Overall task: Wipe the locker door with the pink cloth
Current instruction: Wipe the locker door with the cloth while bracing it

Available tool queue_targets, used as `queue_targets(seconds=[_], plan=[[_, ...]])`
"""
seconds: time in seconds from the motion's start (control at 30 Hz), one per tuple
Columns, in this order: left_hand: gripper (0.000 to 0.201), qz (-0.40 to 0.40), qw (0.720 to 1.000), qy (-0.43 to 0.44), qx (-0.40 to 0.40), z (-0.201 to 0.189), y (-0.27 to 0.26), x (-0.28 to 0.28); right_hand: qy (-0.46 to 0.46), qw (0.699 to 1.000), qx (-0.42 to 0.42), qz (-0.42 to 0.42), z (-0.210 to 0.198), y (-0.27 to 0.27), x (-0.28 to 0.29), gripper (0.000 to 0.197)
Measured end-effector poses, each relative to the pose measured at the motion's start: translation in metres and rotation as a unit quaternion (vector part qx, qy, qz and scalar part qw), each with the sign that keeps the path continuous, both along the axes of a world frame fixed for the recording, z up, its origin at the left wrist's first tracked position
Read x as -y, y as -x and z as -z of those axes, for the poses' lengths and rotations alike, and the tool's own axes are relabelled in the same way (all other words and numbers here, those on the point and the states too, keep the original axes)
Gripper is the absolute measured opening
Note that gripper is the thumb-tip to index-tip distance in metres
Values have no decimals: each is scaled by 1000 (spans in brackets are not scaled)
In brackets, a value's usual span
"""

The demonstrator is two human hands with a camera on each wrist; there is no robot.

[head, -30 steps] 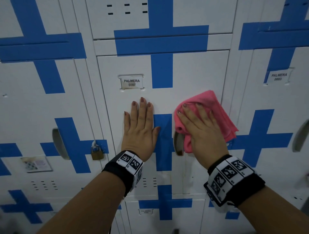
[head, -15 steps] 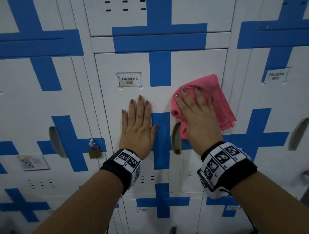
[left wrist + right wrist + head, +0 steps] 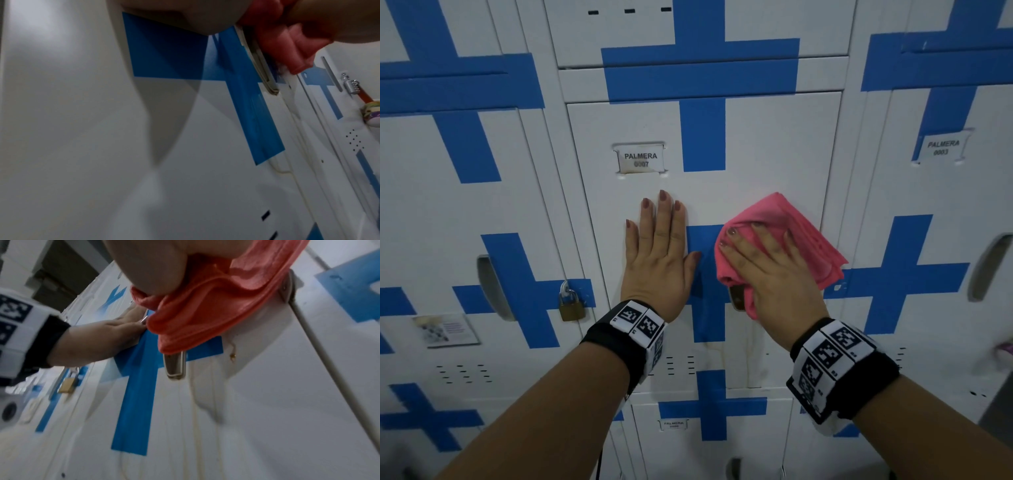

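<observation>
Locker door (image 3: 756,147), marked PALMERA 0007, under wiping.
Right hand (image 3: 774,274) presses pink cloth (image 3: 808,233) flat over handle; left hand (image 3: 657,260) spread flat, fingers straight.

On the locker to the left I see a brass padlock (image 3: 573,306) hanging at its blue tape cross (image 3: 517,291), and lower left a small paper notice (image 3: 445,330) is stuck on that door. On the locker to the right there is a label (image 3: 941,148) reading PALMERA 0003. In the left wrist view, a silver lock (image 3: 352,86) with a colourful charm (image 3: 372,116) hangs on a neighbouring locker.
</observation>
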State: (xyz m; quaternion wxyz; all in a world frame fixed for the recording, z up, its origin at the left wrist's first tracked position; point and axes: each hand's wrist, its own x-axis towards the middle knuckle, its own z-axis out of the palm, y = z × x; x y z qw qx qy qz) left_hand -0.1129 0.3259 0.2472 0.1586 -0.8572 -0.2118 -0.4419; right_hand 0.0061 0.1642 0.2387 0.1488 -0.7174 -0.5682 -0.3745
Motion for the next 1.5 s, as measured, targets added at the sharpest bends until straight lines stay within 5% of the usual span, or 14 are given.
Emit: queue_targets(seconds=[0.2,0.33,1.5], plan=[[70,3,1000,1,3,0,0,-1,-114,990,-67,51,-42,-4,13,65],[69,3,1000,2,0,-1,0,0,-89,990,-72,83,-69,-12,10,73],[69,-11,1000,5,-7,-3,1,5,15,994,-69,83,59,-5,30,68]])
